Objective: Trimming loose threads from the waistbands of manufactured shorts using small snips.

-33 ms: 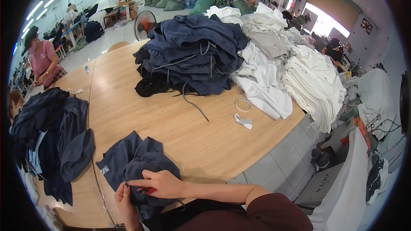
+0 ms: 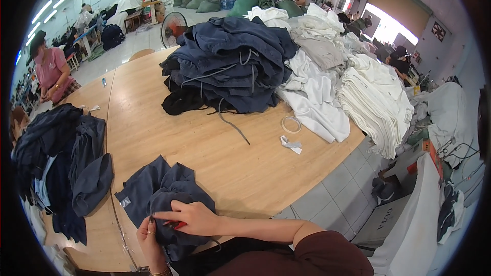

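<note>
A dark blue-grey garment (image 2: pixel 176 181) lies bunched at the table's near edge, with a small pale label (image 2: pixel 125 202) on its left part. My left hand (image 2: pixel 148 237) is closed at the left side of the bunch, thumb and finger pinching the cloth. Just right of it, my right hand (image 2: pixel 197 219) reaches over the garment, its index finger stretched toward the left fingertips. Its other fingers curl round a small red-handled tool (image 2: pixel 177 224); the tool's working end is hidden.
Dark blue clothes (image 2: pixel 230 66) are heaped at the table's far side, beside white cloth (image 2: pixel 376 102). More dark garments (image 2: pixel 56 168) hang over the left edge. A tape roll (image 2: pixel 291 124) and a white scrap (image 2: pixel 291 144) lie on the wooden table (image 2: pixel 245 174). A person in pink (image 2: pixel 52 71) stands left.
</note>
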A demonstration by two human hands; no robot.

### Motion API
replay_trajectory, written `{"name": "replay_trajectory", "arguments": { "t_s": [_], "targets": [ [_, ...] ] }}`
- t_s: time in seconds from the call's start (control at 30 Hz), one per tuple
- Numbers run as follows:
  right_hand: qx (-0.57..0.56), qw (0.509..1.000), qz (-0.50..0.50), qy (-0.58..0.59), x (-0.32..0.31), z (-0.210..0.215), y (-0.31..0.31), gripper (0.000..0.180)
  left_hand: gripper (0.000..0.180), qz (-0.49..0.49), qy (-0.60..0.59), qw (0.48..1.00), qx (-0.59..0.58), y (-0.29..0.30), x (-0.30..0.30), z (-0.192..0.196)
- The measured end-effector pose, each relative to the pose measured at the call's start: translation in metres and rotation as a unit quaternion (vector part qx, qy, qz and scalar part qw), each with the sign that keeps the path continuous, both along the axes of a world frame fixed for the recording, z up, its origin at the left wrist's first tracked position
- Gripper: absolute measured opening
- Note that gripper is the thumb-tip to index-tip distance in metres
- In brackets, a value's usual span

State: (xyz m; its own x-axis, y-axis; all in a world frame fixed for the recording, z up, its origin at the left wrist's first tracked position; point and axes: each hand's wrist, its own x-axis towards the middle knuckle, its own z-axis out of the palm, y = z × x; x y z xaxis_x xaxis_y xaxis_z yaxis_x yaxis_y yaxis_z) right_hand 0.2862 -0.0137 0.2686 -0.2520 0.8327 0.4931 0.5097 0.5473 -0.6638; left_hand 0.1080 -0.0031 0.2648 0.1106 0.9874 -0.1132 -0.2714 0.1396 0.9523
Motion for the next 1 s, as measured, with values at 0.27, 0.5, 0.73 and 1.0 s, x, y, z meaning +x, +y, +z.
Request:
{"name": "replay_trajectory", "arguments": {
  "t_s": [0.27,0.5,0.73,1.0],
  "targets": [
    [0.003,1.0,-0.022,-0.016,-0.008,0.005,0.003,0.057,0.023,-0.011,-0.011,1.0,0.006,-0.001,-0.006,0.002],
    [-0.006,0.999,0.03,-0.029,-0.008,0.003,0.004,0.06,0.022,-0.011,-0.009,1.0,-0.004,-0.002,-0.014,-0.006],
    [-0.003,0.999,0.025,-0.021,-0.01,0.004,0.004,0.059,0.023,-0.005,-0.041,0.999,-0.014,-0.005,-0.013,-0.006],
    [-0.006,0.999,0.024,-0.029,-0.012,0.002,0.006,0.059,0.022,0.019,-0.041,0.999,-0.018,-0.002,-0.011,-0.004]
  ]
}}
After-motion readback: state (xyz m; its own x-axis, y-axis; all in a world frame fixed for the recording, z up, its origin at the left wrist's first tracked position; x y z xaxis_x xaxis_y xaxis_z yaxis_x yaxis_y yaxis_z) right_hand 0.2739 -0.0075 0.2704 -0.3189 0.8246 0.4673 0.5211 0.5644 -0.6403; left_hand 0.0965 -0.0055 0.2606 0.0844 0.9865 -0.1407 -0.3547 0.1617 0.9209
